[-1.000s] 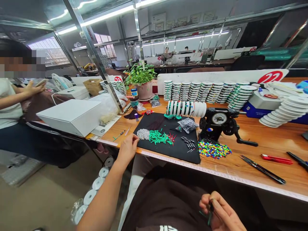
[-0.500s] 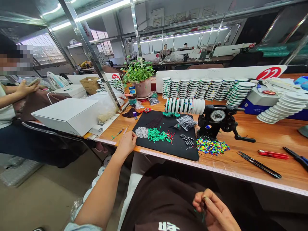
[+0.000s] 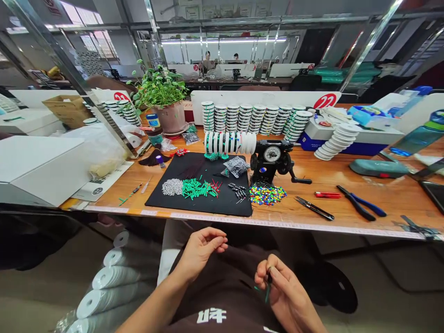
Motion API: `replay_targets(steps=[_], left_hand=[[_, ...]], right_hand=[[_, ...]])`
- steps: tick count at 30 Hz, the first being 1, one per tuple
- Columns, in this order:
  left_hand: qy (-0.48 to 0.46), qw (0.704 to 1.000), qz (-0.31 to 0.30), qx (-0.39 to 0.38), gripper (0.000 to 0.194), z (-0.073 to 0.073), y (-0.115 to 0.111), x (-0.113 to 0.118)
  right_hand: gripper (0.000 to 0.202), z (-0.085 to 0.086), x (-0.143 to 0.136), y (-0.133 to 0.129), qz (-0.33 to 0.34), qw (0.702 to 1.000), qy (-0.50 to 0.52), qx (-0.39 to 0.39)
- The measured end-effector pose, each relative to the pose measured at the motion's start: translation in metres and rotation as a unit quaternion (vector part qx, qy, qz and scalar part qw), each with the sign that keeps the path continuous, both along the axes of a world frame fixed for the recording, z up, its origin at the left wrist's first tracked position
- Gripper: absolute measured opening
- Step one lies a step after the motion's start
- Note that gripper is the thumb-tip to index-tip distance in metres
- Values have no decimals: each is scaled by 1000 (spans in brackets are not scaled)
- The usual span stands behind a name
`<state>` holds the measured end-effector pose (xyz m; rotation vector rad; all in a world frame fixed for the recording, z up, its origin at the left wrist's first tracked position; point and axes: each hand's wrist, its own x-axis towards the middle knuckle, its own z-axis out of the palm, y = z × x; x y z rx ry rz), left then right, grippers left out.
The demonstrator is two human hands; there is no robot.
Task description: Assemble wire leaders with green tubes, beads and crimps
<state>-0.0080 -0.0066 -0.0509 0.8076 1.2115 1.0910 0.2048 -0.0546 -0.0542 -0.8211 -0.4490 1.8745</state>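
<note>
My left hand (image 3: 204, 249) is over my lap, in front of the table edge, with thumb and fingers pinched together. Whatever sits between those fingertips is too small to make out. To its right, my right hand (image 3: 277, 282) pinches a small dark piece with a thin green strip (image 3: 267, 293) hanging from it. On the table ahead lies a black mat (image 3: 166, 206). It carries a heap of silver beads (image 3: 172, 187), green tubes (image 3: 194, 188), red pieces (image 3: 214, 187), black components (image 3: 237, 190) and a plastic bag of small parts (image 3: 237, 165).
A black winding machine (image 3: 272, 157) with a crank holds a row of white spools (image 3: 231, 142). Multicoloured beads (image 3: 267, 195) lie below it. Tweezers (image 3: 315, 208), a red cutter (image 3: 328, 194) and blue-handled pliers (image 3: 360, 203) lie to the right. A potted plant (image 3: 169, 115) stands behind.
My left hand has left the mat's left edge and come back over my lap, near my right hand. The view has turned right. My right hand still pinches its small piece.
</note>
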Motion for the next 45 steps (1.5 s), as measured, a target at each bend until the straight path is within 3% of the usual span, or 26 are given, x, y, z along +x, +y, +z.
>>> replay_targets(steps=[3, 11, 20, 33, 45], left_hand=[[-18, 999, 20, -20, 45, -3, -2, 6], [-29, 999, 45, -10, 52, 6, -2, 13], [5, 998, 51, 37, 41, 6, -4, 11], [144, 982, 17, 121, 21, 3, -13, 9], [132, 984, 25, 117, 22, 5, -12, 9]], right_hand=[[29, -2, 1, -2, -1, 1000, -3, -3], [28, -9, -1, -1, 5, 1000, 6, -1], [26, -8, 0, 0, 3, 1000, 3, -5], [29, -8, -1, 1, -4, 1000, -4, -9], [30, -7, -1, 1, -1, 1000, 1, -16]])
